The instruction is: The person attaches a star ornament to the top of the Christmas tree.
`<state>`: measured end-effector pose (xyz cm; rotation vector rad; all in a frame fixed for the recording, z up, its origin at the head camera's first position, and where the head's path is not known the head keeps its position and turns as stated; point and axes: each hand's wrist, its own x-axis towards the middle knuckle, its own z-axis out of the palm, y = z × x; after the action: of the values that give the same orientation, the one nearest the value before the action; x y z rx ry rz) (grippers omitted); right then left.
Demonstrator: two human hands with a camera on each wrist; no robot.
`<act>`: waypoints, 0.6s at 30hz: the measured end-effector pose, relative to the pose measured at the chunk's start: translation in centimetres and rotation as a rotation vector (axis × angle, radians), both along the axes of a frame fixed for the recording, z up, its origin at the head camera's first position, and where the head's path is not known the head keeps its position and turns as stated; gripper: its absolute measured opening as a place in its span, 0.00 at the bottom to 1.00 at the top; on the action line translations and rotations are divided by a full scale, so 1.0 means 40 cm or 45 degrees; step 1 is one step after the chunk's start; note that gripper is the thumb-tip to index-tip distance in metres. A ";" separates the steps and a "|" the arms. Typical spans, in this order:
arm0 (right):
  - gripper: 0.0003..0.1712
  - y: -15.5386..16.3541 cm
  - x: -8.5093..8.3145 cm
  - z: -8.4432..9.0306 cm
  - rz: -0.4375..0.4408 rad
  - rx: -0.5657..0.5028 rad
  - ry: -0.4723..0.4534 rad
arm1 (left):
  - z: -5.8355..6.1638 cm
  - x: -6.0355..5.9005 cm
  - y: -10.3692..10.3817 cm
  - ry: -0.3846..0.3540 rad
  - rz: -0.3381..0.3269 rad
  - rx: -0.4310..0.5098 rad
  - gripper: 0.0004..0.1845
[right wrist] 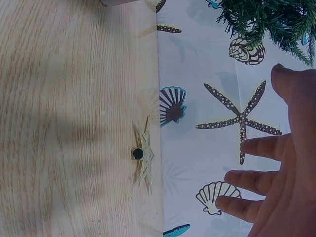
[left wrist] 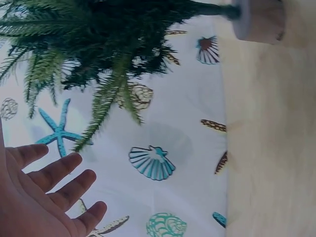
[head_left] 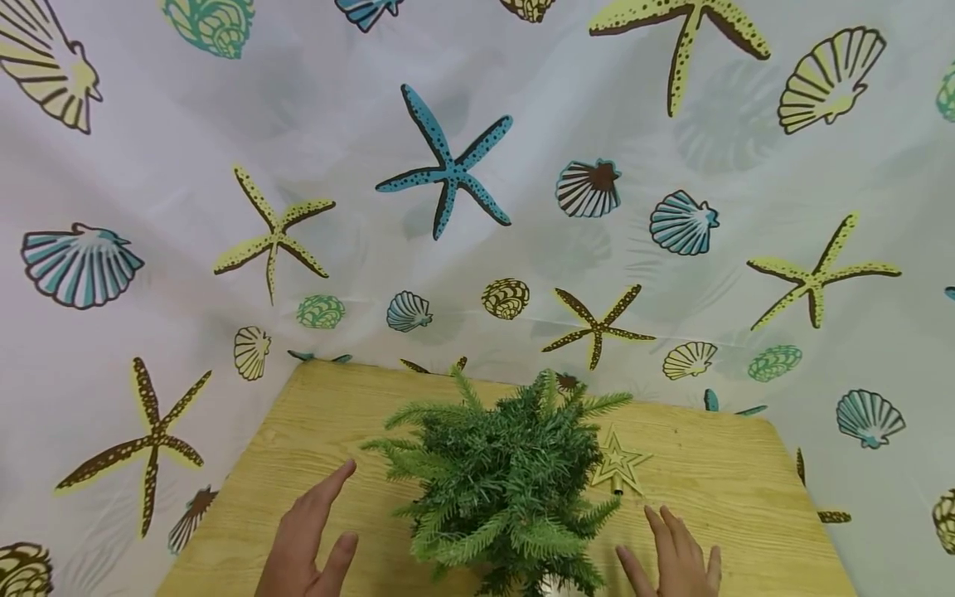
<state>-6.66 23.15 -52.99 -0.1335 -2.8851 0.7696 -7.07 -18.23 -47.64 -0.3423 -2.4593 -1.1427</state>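
A small green artificial fir tree stands on the wooden table; its stem sits in a pale round base. A gold star topper lies flat on the table just right of the tree, also seen edge-on in the right wrist view. My left hand hovers left of the tree with fingers spread and straight, holding nothing. My right hand hovers at the tree's right, just in front of the star, fingers spread and empty.
A white curtain printed with starfish and shells hangs behind and around the table. The table's far edge meets the curtain. Bare wood lies left of the tree and to the right of the star.
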 end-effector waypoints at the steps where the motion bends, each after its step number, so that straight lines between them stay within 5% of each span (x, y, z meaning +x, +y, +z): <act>1: 0.41 0.000 -0.002 0.000 -0.002 0.002 -0.004 | 0.010 0.002 0.005 -0.021 0.002 0.026 0.33; 6: 0.44 0.000 -0.025 -0.003 -0.017 0.061 0.041 | 0.055 -0.003 0.027 -0.060 0.001 0.096 0.33; 18: 0.38 0.001 -0.034 -0.014 -0.040 -0.033 -0.022 | 0.129 -0.017 0.071 0.038 -0.073 0.213 0.37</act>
<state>-8.04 23.20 -53.57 -0.1890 -2.8828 0.8045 -7.75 -15.38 -42.48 -0.3790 -2.3220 -1.3469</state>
